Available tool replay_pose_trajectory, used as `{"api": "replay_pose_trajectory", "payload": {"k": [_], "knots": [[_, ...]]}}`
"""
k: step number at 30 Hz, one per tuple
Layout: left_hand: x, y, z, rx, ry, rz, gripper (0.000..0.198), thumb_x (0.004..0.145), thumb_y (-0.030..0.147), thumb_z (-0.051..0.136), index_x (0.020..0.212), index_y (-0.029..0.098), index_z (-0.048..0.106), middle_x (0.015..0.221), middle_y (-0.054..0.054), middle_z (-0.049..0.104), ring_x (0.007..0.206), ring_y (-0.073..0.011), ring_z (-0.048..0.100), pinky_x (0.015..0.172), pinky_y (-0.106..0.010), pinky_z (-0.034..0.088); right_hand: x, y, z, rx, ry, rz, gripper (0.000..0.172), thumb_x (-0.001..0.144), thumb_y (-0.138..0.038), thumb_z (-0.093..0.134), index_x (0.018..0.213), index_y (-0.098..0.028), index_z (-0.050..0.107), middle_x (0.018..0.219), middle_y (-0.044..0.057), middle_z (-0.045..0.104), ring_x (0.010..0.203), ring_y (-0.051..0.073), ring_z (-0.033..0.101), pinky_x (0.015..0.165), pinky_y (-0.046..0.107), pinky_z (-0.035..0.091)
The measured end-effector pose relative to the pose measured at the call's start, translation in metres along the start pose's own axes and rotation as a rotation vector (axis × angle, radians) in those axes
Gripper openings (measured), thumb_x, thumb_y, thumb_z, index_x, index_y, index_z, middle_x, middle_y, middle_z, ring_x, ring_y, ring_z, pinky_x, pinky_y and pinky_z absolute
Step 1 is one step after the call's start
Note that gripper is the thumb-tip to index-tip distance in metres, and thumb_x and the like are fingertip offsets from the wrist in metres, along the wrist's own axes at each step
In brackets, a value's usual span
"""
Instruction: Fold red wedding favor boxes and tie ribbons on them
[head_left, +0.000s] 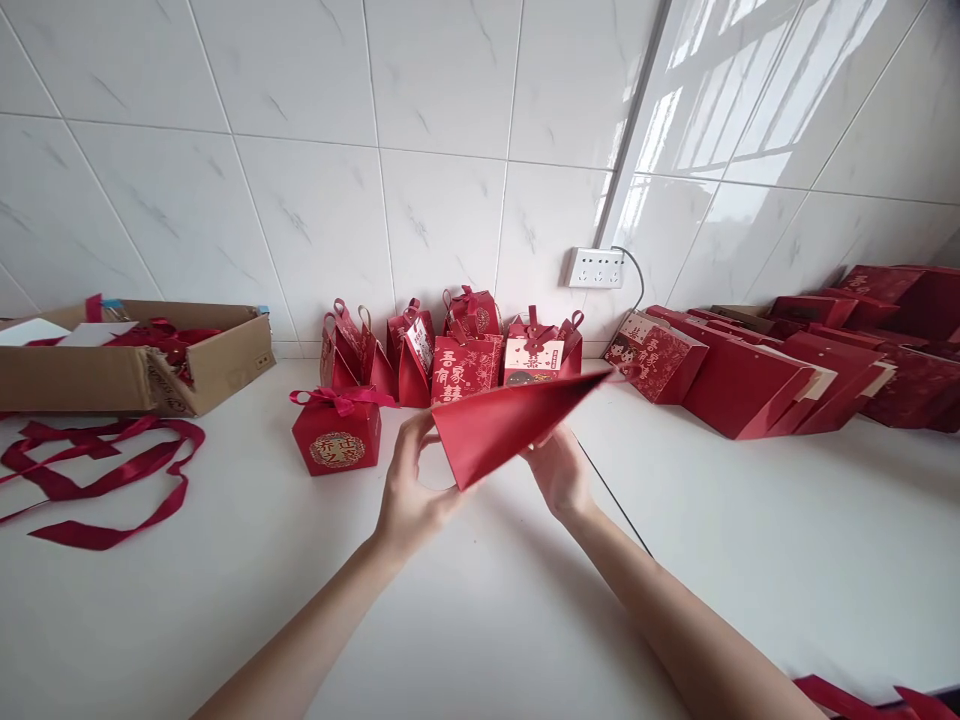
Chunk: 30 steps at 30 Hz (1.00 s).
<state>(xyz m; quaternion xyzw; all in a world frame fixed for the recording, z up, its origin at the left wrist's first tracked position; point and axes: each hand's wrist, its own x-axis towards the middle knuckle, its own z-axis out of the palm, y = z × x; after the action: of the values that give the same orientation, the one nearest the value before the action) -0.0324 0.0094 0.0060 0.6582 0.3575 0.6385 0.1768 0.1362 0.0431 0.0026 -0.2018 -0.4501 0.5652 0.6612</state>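
Observation:
Both hands hold a red triangular gift box (510,430) tilted on its side above the middle of the table. Its plain red side faces me and its narrow tip points to the right. My left hand (420,490) is closed round the wide end, thumb along the lower corner. Under the right part of the box, my right hand (561,470) grips it from below; most of its fingers are hidden behind the box. Left of my hands stands a small red gift box (337,440) with a ribbon bow (343,401) on top.
Several ribbon-handled red gift boxes (466,368) stand along the tiled wall. At left are a cardboard box (232,360) of ribbons and loose red ribbon (112,530). More red boxes (742,385) lie in rows at right, near a power strip (595,268) with a cable.

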Motion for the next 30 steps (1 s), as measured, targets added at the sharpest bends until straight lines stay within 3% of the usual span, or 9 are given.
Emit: {"api": "replay_pose_trajectory", "payload": {"k": [6, 10, 13, 15, 18, 22, 30], "knots": [[0.009, -0.001, -0.001, -0.325, 0.085, -0.461, 0.054, 0.065, 0.042, 0.074, 0.109, 0.020, 0.052, 0.109, -0.008, 0.060, 0.102, -0.0238, 0.059, 0.089, -0.039, 0.049, -0.002, 0.000, 0.001, -0.093, 0.001, 0.019, 0.019, 0.081, -0.041, 0.061, 0.086, -0.024, 0.069, 0.094, 0.001, 0.068, 0.084, 0.018, 0.060, 0.075, 0.031, 0.051], [0.009, -0.007, -0.003, -0.394, 0.105, -0.620, 0.058, 0.063, 0.051, 0.074, 0.106, 0.020, 0.051, 0.109, -0.007, 0.058, 0.099, -0.0230, 0.058, 0.083, -0.038, 0.051, -0.001, -0.001, 0.001, -0.167, 0.048, 0.070, 0.024, 0.081, -0.044, 0.062, 0.084, -0.021, 0.070, 0.092, 0.003, 0.071, 0.083, 0.019, 0.063, 0.075, 0.033, 0.053], [0.007, -0.008, -0.002, -0.378, 0.082, -0.576, 0.059, 0.063, 0.051, 0.075, 0.108, 0.021, 0.050, 0.106, -0.006, 0.059, 0.096, -0.0213, 0.059, 0.080, -0.035, 0.051, 0.000, -0.001, 0.002, -0.102, 0.105, 0.134, 0.025, 0.079, -0.044, 0.064, 0.083, -0.020, 0.070, 0.093, 0.004, 0.072, 0.086, 0.021, 0.064, 0.073, 0.033, 0.054], [0.006, -0.007, -0.001, -0.402, 0.042, -0.522, 0.048, 0.070, 0.050, 0.071, 0.103, 0.021, 0.053, 0.103, -0.005, 0.061, 0.096, -0.0203, 0.060, 0.078, -0.032, 0.052, 0.002, -0.002, 0.003, 0.009, 0.120, 0.204, 0.023, 0.078, -0.041, 0.065, 0.083, -0.020, 0.070, 0.092, 0.004, 0.072, 0.084, 0.020, 0.065, 0.069, 0.030, 0.055], [0.006, -0.003, 0.000, -0.465, -0.017, -0.503, 0.034, 0.076, 0.047, 0.066, 0.091, 0.019, 0.057, 0.093, -0.005, 0.064, 0.090, -0.0195, 0.062, 0.072, -0.030, 0.054, 0.005, -0.002, 0.003, 0.164, 0.140, 0.327, 0.016, 0.077, -0.031, 0.064, 0.086, -0.020, 0.070, 0.087, 0.001, 0.073, 0.072, 0.014, 0.066, 0.059, 0.022, 0.055], [0.007, 0.002, -0.001, -0.511, -0.029, -0.515, 0.031, 0.074, 0.043, 0.071, 0.087, 0.017, 0.058, 0.082, -0.003, 0.065, 0.080, -0.0185, 0.064, 0.066, -0.029, 0.055, 0.006, -0.001, 0.003, 0.238, 0.183, 0.465, 0.009, 0.077, -0.021, 0.059, 0.079, -0.018, 0.068, 0.070, -0.001, 0.070, 0.056, 0.011, 0.062, 0.046, 0.018, 0.052], [0.005, 0.002, -0.001, -0.449, -0.059, -0.492, 0.031, 0.073, 0.044, 0.071, 0.077, 0.015, 0.060, 0.072, -0.001, 0.061, 0.071, -0.0155, 0.062, 0.065, -0.028, 0.055, 0.003, 0.004, 0.004, 0.262, 0.193, 0.537, 0.013, 0.077, -0.018, 0.056, 0.083, -0.017, 0.068, 0.066, -0.002, 0.067, 0.054, 0.010, 0.062, 0.043, 0.018, 0.051]]}}
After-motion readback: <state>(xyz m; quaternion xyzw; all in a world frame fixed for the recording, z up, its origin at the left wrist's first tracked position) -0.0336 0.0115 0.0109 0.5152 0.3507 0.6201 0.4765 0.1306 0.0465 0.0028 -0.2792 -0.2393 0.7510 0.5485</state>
